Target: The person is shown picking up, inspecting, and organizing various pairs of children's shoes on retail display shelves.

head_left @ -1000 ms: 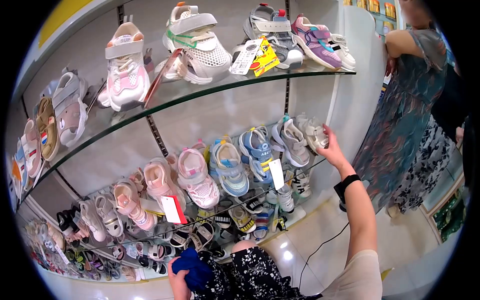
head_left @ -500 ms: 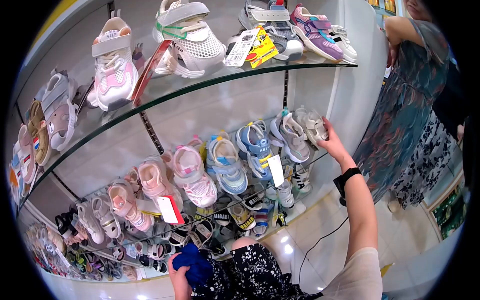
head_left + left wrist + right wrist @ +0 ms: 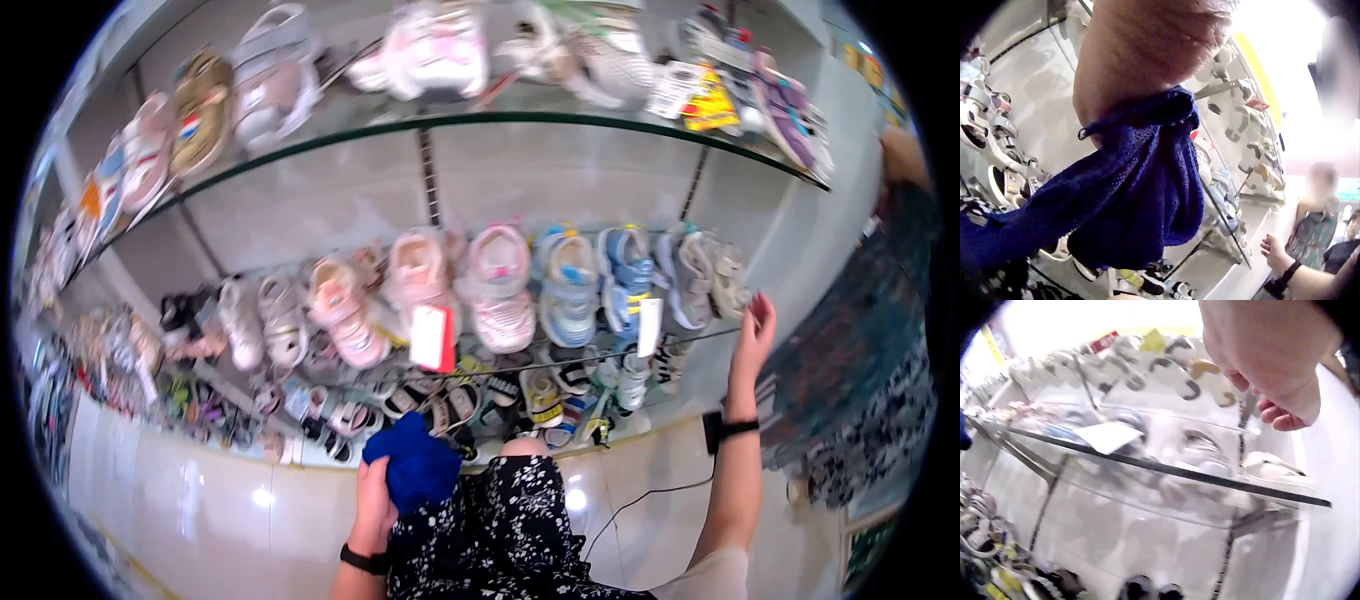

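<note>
In the head view my left hand (image 3: pixel 374 502) grips a bunched blue cloth (image 3: pixel 412 465) above the patterned lap. The same cloth (image 3: pixel 1141 187) hangs in folds below the left hand (image 3: pixel 1147 56) in the left wrist view. My right hand (image 3: pixel 756 330) is raised near the right end of the middle glass shelf, with loosely bent fingers and nothing in them. The white shoe (image 3: pixel 729 282) beside it stands on that shelf. From the right wrist, the hand (image 3: pixel 1272 369) hovers above a pale shoe (image 3: pixel 1272 472), apart from it.
Small shoes line the upper glass shelf (image 3: pixel 560 118), the middle one and the racks below. White tags (image 3: pixel 431 338) hang at the middle shelf's front. A person in a patterned dress (image 3: pixel 840 330) stands at the right. A thin cable (image 3: pixel 640 497) crosses before the tiled floor (image 3: pixel 330 510).
The right hand has come away from the white shoe at the shelf's end, leaving it there. The head view has turned left and down. The left hand still holds the blue cloth.
</note>
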Demonstrator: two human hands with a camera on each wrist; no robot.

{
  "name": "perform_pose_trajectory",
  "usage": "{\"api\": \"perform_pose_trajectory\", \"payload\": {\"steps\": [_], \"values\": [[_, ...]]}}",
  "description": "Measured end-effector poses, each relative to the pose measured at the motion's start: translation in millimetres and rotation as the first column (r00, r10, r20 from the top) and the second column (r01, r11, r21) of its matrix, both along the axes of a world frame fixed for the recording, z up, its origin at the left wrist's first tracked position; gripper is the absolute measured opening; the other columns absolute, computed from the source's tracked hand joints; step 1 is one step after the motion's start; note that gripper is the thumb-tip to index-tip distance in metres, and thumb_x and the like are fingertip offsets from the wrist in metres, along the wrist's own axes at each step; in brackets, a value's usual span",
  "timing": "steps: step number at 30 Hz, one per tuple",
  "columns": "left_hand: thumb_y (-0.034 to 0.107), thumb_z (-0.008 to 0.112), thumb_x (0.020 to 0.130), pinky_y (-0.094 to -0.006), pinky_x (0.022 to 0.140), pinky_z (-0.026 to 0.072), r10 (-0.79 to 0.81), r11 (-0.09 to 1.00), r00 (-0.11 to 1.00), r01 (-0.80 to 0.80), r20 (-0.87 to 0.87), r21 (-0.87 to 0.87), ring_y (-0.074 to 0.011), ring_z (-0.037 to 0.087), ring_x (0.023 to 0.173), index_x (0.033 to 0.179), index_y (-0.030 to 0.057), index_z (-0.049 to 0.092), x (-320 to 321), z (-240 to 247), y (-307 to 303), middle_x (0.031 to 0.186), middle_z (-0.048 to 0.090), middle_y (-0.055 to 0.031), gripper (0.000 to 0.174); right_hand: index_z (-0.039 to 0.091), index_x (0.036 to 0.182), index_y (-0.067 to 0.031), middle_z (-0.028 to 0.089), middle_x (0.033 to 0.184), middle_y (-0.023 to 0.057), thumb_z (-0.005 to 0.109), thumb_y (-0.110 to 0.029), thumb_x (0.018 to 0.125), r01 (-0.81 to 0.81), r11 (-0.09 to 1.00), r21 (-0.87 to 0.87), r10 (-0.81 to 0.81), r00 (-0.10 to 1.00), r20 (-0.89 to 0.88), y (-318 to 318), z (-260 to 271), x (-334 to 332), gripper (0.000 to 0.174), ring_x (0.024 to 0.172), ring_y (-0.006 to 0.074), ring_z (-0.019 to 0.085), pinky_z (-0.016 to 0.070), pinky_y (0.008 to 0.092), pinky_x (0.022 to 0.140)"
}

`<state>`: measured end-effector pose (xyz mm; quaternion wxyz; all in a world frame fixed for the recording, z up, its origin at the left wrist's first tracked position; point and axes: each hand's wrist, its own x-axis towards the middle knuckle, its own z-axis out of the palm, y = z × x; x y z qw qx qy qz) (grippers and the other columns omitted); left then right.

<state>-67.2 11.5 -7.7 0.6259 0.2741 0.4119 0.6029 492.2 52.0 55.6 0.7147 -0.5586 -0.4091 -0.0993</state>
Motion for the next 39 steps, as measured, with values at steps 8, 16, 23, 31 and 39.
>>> {"api": "perform_pose_trajectory", "payload": {"steps": [8, 16, 23, 31, 39], "values": [[0.024, 0.040, 0.094, -0.0353, 0.094, 0.0453, -0.312, 0.941, 0.898, 0.338, 0.310, -0.031, -0.0228, 0.056, 0.109, 0.124, -0.0006, 0.046, 13, 27, -10, 0.123, 0.055, -0.0127, 0.039, 0.058, 0.107, -0.0020, 0.057, 0.099, 0.0090, 0.058, -0.002, 0.083, -0.741, 0.431, -0.515, 0.795, 0.581, -0.171, -73, -48, -276, 0.025, 0.085, 0.0143, 0.055, 0.0458, 0.0257, 0.073], [0.001, 0.049, 0.082, -0.0284, 0.085, 0.0478, -0.391, 0.910, 0.905, 0.408, 0.170, -0.080, -0.0151, 0.057, 0.098, 0.118, 0.0048, 0.051, 18, -6, -41, 0.109, 0.058, -0.0065, 0.036, 0.058, 0.102, -0.0023, 0.056, 0.083, -0.0038, 0.060, -0.003, 0.082, -0.871, 0.044, -0.490, 0.679, 0.386, -0.625, -71, -122, -322, 0.020, 0.073, 0.0041, 0.048, 0.0399, 0.0189, 0.066], [0.001, 0.041, 0.087, -0.0309, 0.087, 0.0478, -0.075, 0.968, 0.969, 0.127, 0.234, -0.214, -0.0191, 0.058, 0.098, 0.122, 0.0048, 0.049, -21, -40, -25, 0.108, 0.058, -0.0102, 0.036, 0.062, 0.097, -0.0017, 0.059, 0.081, -0.0036, 0.061, -0.009, 0.087, -0.932, 0.213, -0.292, 0.498, 0.361, -0.789, -68, -120, -339, 0.012, 0.074, 0.0043, 0.051, 0.0413, 0.0185, 0.069], [0.000, 0.045, 0.084, -0.0291, 0.085, 0.0476, -0.124, 0.982, 0.992, 0.124, 0.006, -0.146, -0.0186, 0.058, 0.096, 0.118, 0.0036, 0.051, -49, -80, 4, 0.108, 0.058, -0.0101, 0.034, 0.057, 0.101, -0.0051, 0.061, 0.099, 0.0047, 0.053, -0.012, 0.090, -0.987, 0.053, 0.150, 0.454, -0.110, -0.884, -30, -102, -384, 0.013, 0.089, 0.0148, 0.058, 0.0455, 0.0286, 0.081], [-0.002, 0.050, 0.081, -0.0239, 0.083, 0.0443, -0.268, 0.963, 0.849, 0.222, -0.456, -0.151, -0.0129, 0.056, 0.090, 0.112, 0.0027, 0.054, -80, -109, 6, 0.098, 0.060, -0.0054, 0.031, 0.052, 0.114, -0.0035, 0.060, 0.111, 0.0104, 0.050, -0.010, 0.091, -0.826, 0.136, 0.546, 0.341, -0.479, -0.809, -20, -93, -395, 0.025, 0.104, 0.0220, 0.059, 0.0479, 0.0353, 0.090]]}}
